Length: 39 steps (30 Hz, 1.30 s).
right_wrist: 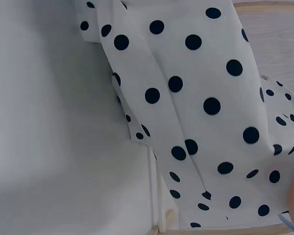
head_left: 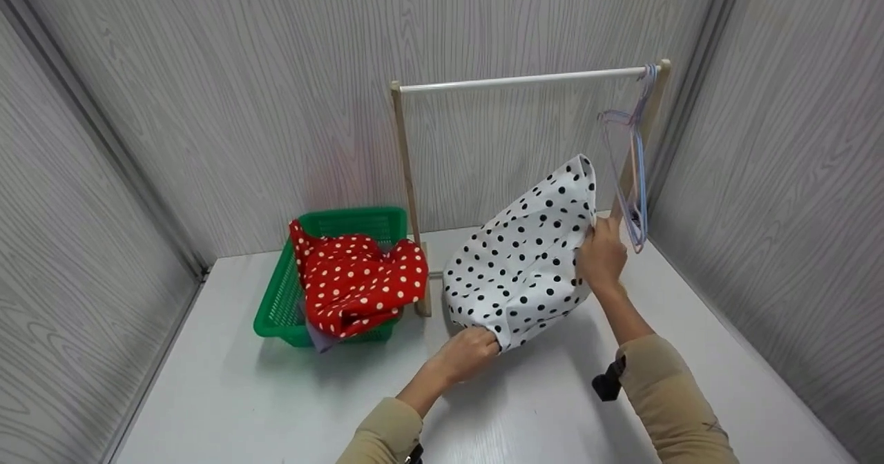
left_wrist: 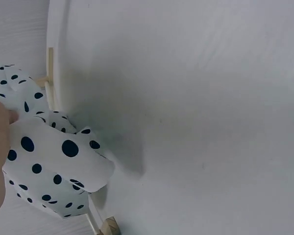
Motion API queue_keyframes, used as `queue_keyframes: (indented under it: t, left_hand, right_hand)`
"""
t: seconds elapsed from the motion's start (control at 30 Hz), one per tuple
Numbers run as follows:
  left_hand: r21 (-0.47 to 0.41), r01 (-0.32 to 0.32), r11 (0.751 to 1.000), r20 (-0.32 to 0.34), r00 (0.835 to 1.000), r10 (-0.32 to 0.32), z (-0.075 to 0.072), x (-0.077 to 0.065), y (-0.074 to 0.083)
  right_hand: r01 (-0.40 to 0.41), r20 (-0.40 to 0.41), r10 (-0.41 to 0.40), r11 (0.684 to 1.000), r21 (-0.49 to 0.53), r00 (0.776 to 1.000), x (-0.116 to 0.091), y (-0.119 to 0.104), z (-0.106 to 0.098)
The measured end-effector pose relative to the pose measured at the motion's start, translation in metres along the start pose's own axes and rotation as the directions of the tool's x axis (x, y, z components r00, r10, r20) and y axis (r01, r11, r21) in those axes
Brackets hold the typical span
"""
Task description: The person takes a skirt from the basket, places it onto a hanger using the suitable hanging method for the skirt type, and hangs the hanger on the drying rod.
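A white cloth with black polka dots [head_left: 525,257] is stretched between my two hands, above the white table and in front of the rack. My left hand [head_left: 469,352] grips its lower left edge with curled fingers. Higher up, at the right edge, my right hand [head_left: 603,253] holds the fabric. In the left wrist view the dotted cloth [left_wrist: 49,161] hangs beside part of the hand. The right wrist view is mostly filled by the cloth [right_wrist: 201,107], with only a sliver of the hand at the right edge. Whether the cloth is a garment cannot be told.
A green basket [head_left: 276,298] stands left of the rack, with a red cloth with white dots [head_left: 359,277] heaped over it. The rack has a white rail [head_left: 525,81] on wooden posts. Several thin hangers [head_left: 639,174] hang at its right end. Grey panels enclose the table.
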<state>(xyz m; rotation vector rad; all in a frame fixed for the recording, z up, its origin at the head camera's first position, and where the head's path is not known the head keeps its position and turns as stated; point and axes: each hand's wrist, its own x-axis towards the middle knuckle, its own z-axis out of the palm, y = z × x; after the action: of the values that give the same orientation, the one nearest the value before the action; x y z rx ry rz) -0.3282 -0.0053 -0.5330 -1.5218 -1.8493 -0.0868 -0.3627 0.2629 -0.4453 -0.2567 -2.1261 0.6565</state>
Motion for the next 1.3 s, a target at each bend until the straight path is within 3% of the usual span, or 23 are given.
queue_keyframes:
  t: [0.1,0.27,0.37,0.5,0.57,0.77,0.87,0.9,0.97,1.1,1.17,1.23,1.27,1.3]
  left_hand:
    - [-0.008,0.015,1.0,0.1,0.995,-0.014,-0.003,-0.001,-0.001]
    - [0.003,0.043,0.999,0.231,0.972,-0.042,-0.011,-0.003,-0.007]
    - [0.031,0.046,0.998,0.292,0.955,-0.053,-0.015,-0.004,-0.011]
    - [0.08,0.037,0.996,0.341,0.938,-0.062,-0.016,-0.003,-0.01]
    - [0.117,0.018,0.993,0.355,0.933,-0.059,-0.013,-0.002,-0.007]
    - [0.257,-0.026,0.966,0.391,0.917,-0.08,-0.004,-0.006,0.003]
    - [0.306,-0.041,0.951,0.427,0.899,-0.098,0.0,-0.009,0.006]
    - [0.316,-0.048,0.948,0.442,0.891,-0.102,0.001,-0.01,0.006]
    - [0.33,-0.051,0.943,0.464,0.878,-0.115,0.002,-0.011,0.007]
    - [0.356,-0.027,0.934,0.484,0.86,-0.16,0.001,-0.012,0.007]
    - [0.367,-0.006,0.93,0.48,0.858,-0.183,0.001,-0.013,0.006]
    - [0.375,0.025,0.927,0.443,0.874,-0.202,0.002,-0.014,0.006]
    - [0.379,0.049,0.924,0.41,0.886,-0.216,0.003,-0.015,0.005]
    - [0.384,0.082,0.92,0.371,0.899,-0.235,0.004,-0.016,0.006]
  right_hand:
    - [0.111,0.006,-0.111,0.985,-0.129,0.994,-0.002,0.009,-0.001]
    - [0.283,0.087,-0.269,0.925,-0.253,0.959,-0.007,0.029,-0.001]
    - [0.319,0.18,-0.277,0.906,-0.28,0.944,-0.014,0.04,-0.003]
    - [0.314,0.357,-0.185,0.883,-0.348,0.915,-0.025,0.049,-0.006]
    - [0.319,0.459,-0.117,0.863,-0.392,0.881,-0.03,0.051,-0.007]
    - [0.368,0.69,0.071,0.804,-0.467,0.72,-0.044,0.061,-0.007]
    - [0.355,0.718,0.161,0.783,-0.511,0.678,-0.048,0.065,-0.009]
    - [0.353,0.716,0.183,0.771,-0.53,0.674,-0.049,0.065,-0.009]
    - [0.353,0.69,0.184,0.75,-0.559,0.7,-0.048,0.063,-0.01]
    - [0.348,0.575,0.049,0.753,-0.558,0.816,-0.045,0.06,-0.009]
    - [0.378,0.528,-0.047,0.753,-0.539,0.848,-0.045,0.06,-0.008]
    - [0.43,0.543,-0.109,0.746,-0.509,0.832,-0.046,0.061,-0.006]
    - [0.453,0.581,-0.114,0.75,-0.481,0.806,-0.048,0.061,-0.006]
    - [0.474,0.634,-0.11,0.763,-0.439,0.765,-0.05,0.061,-0.005]
